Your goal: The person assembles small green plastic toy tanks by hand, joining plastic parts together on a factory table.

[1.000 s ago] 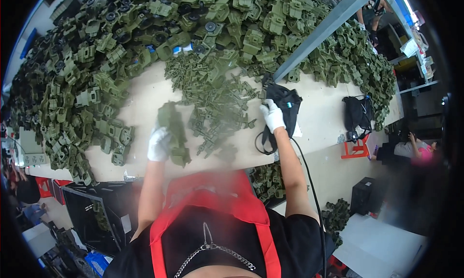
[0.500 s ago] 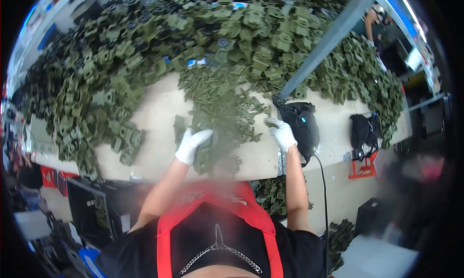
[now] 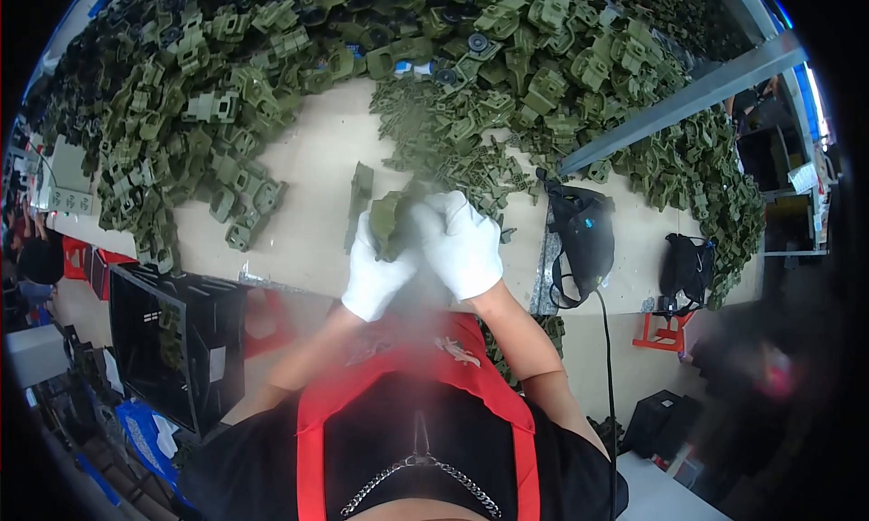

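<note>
My left hand point(image 3: 376, 275), in a white glove, holds an olive-green molded plastic part point(image 3: 386, 224) upright above the table. My right hand point(image 3: 463, 249), gloved too, is brought up against the part's right side with its fingers pinched together. A smear on the lens blurs the fingertips, so what they grip is hidden. Just left of my left hand, a flat green plastic piece point(image 3: 359, 200) lies on the table. Beyond both hands spreads a pile of small green plastic pieces point(image 3: 421, 127).
Larger green molded parts point(image 3: 213, 114) are heaped along the left and far side of the table point(image 3: 312, 168). A grey metal bar point(image 3: 679, 100) slants across the right. Two black bags point(image 3: 584, 236) point(image 3: 685, 266) rest there, with a black cable point(image 3: 606, 367) hanging down.
My right hand has come left from near the black bag to meet the left hand. The left hand now holds a green part raised. The view has shifted, bringing the table closer.
</note>
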Demonstrator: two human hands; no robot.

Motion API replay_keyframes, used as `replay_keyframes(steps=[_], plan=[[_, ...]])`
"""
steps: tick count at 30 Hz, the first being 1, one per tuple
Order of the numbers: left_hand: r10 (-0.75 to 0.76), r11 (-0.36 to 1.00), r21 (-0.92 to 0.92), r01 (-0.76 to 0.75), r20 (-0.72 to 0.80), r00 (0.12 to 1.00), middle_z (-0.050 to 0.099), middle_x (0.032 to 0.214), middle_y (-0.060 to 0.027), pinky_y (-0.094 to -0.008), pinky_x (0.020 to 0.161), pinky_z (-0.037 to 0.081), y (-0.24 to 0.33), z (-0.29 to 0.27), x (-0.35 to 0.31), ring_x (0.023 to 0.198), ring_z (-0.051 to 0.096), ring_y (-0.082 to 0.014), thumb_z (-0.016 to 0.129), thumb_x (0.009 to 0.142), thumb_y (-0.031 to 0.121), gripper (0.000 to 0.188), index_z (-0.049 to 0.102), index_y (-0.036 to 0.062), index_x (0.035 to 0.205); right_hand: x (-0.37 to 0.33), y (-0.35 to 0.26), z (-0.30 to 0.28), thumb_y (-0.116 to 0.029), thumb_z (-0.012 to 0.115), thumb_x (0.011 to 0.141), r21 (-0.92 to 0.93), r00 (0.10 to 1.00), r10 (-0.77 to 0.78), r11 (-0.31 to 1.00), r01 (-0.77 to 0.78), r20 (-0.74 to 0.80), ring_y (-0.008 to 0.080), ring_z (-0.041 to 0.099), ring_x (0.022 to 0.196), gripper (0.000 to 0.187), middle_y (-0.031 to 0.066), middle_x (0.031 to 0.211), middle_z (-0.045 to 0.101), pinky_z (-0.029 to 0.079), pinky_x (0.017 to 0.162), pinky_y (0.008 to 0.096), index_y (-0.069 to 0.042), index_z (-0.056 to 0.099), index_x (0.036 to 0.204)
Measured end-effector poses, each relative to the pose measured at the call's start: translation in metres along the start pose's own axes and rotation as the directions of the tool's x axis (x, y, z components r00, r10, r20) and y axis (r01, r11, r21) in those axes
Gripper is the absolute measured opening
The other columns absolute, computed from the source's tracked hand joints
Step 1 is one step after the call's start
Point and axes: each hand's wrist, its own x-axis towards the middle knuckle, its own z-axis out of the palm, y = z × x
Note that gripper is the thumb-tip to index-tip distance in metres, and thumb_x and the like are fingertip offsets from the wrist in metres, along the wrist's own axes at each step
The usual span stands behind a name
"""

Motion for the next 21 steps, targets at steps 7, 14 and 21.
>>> replay_keyframes(steps=[7, 14, 21], plan=[[0.070, 0.992, 0.105, -0.064, -0.051, 0.996, 0.062, 0.100, -0.0082, -0.0278, 0.076, 0.049, 0.008, 0.005, -0.007, 0.087, 0.059, -0.0132, 0.072, 0.076, 0.004, 0.049, 0.042, 0.0029, 0.114, -0.022, -0.014, 0.018, -0.018, 0.066, 0.083, -0.327, 0.990, -0.127, 0.935, 0.138, 0.057, 0.0290, 0.063, 0.058, 0.013, 0.0091, 0.072, 0.063, 0.050, 0.051, 0.0418, -0.010, 0.057, 0.085], [-0.475, 0.621, -0.685, 0.380, 0.057, 0.878, 0.060, 0.094, -0.0069, -0.0278, 0.069, 0.052, -0.015, -0.003, 0.002, 0.078, 0.060, -0.0147, 0.069, 0.079, 0.011, 0.049, 0.041, 0.0047, 0.119, -0.027, 0.018, 0.024, -0.021, 0.065, 0.084, -0.020, 0.999, 0.044, 0.999, -0.045, -0.025, 0.0327, 0.065, 0.062, 0.012, 0.0125, 0.073, 0.066, 0.053, 0.056, 0.0409, -0.010, 0.062, 0.081], [-0.493, 0.760, -0.329, 0.561, 0.269, 0.827, 0.063, 0.088, -0.0068, -0.0360, 0.070, 0.055, -0.035, -0.034, -0.005, 0.077, 0.064, -0.0210, 0.061, 0.078, 0.004, 0.038, 0.056, 0.0030, 0.116, -0.081, 0.215, 0.018, -0.029, 0.078, 0.075, 0.101, 0.711, 0.696, 0.704, -0.703, 0.100, 0.0216, 0.066, 0.082, 0.052, 0.0167, 0.095, 0.069, 0.052, 0.073, 0.0306, 0.001, 0.062, 0.115]])
